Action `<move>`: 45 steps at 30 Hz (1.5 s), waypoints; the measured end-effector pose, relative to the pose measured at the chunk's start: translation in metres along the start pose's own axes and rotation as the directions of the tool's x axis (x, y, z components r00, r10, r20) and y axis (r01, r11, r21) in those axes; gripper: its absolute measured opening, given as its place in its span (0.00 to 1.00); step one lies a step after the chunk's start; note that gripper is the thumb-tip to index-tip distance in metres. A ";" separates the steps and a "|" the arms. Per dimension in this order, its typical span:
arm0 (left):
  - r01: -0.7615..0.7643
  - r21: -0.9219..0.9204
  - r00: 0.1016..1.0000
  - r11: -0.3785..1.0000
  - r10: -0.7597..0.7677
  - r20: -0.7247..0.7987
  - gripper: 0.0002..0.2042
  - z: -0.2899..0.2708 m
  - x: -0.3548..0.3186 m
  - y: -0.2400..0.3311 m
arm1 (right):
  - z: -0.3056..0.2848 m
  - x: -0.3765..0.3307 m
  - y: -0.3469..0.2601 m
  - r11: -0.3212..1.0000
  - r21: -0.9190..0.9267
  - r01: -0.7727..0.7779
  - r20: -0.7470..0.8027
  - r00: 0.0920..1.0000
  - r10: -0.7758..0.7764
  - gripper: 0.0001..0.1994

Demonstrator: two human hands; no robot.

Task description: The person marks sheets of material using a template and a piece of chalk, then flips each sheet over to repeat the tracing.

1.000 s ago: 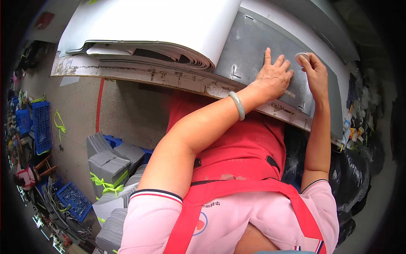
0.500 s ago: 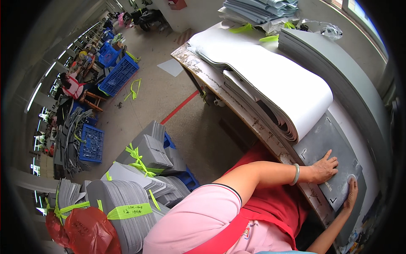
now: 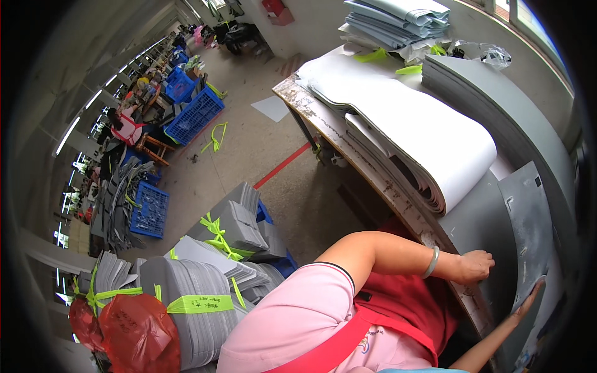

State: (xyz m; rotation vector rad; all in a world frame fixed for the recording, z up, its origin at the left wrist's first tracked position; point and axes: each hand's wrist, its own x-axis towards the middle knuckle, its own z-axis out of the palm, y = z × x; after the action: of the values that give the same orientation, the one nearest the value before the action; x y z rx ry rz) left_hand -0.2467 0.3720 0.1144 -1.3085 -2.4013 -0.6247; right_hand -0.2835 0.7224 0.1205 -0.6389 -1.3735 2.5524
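Note:
A thin grey template sheet [image 3: 528, 227] with small cut-out marks stands tilted at the right of the table, lifted off the dark grey sheet [image 3: 482, 227] below. My right hand [image 3: 528, 299] grips its near edge, fingers partly hidden behind it. My left hand [image 3: 477, 267], with a pale bangle on the wrist, is closed just above the dark grey sheet, apart from the template. Whatever its curled fingers hold, if anything, is too small to make out. Beyond it, a large white sheet [image 3: 429, 130] curls over on the table.
A tall stack of grey sheets [image 3: 497, 105] runs along the table's far side. Folded pale blue material [image 3: 398, 25] is piled at the back. Bundled grey pieces [image 3: 186, 317] tied with green strips and a red plastic bag [image 3: 140, 332] stand at left. Blue crates [image 3: 196, 115] sit on the floor.
The template, flat before, has been raised and tilted to the right by my right hand. My left hand has come off it and its spread fingers have curled closed. The view has shifted slightly.

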 end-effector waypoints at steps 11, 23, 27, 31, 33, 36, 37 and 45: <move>0.028 -0.237 0.992 0.971 0.003 0.129 0.09 -0.006 0.006 -0.015 | -0.015 0.010 0.002 0.974 -0.215 0.070 0.053 0.997 -0.060 0.39; 0.090 -0.380 0.970 0.920 0.006 0.245 0.05 -0.029 0.005 -0.021 | 0.020 -0.031 0.000 0.986 0.044 -0.163 0.072 0.985 0.160 0.36; 0.036 -0.418 0.979 0.908 0.051 0.196 0.05 -0.052 -0.003 -0.032 | 0.024 -0.028 0.001 0.992 0.001 -0.126 0.249 0.961 0.121 0.31; 0.166 -0.460 0.955 0.872 -0.025 0.297 0.11 -0.077 -0.004 -0.032 | 0.022 -0.016 0.014 1.000 0.020 0.001 0.185 0.983 -0.004 0.25; 0.200 -0.457 0.935 0.867 -0.030 0.352 0.11 -0.082 -0.003 -0.031 | 0.031 -0.027 0.015 0.999 0.038 0.016 0.222 0.975 -0.024 0.23; 0.211 -0.506 0.931 0.837 -0.014 0.365 0.08 -0.082 0.002 -0.030 | 0.029 -0.035 0.011 0.999 0.035 0.032 0.236 0.971 -0.040 0.22; 0.210 -0.510 0.930 0.834 -0.008 0.369 0.08 -0.082 0.004 -0.031 | 0.029 -0.038 0.010 0.998 0.033 0.048 0.226 0.973 -0.054 0.22; 0.233 -0.470 0.925 0.851 -0.045 0.376 0.08 -0.079 0.005 -0.030 | 0.024 -0.034 0.011 0.999 0.033 0.037 0.267 0.963 -0.044 0.24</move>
State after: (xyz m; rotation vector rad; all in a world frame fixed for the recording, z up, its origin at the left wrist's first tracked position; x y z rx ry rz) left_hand -0.2683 0.3197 0.1774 -1.5640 -2.7574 -1.2321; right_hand -0.2630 0.6861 0.1327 -0.2634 -1.4081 2.6964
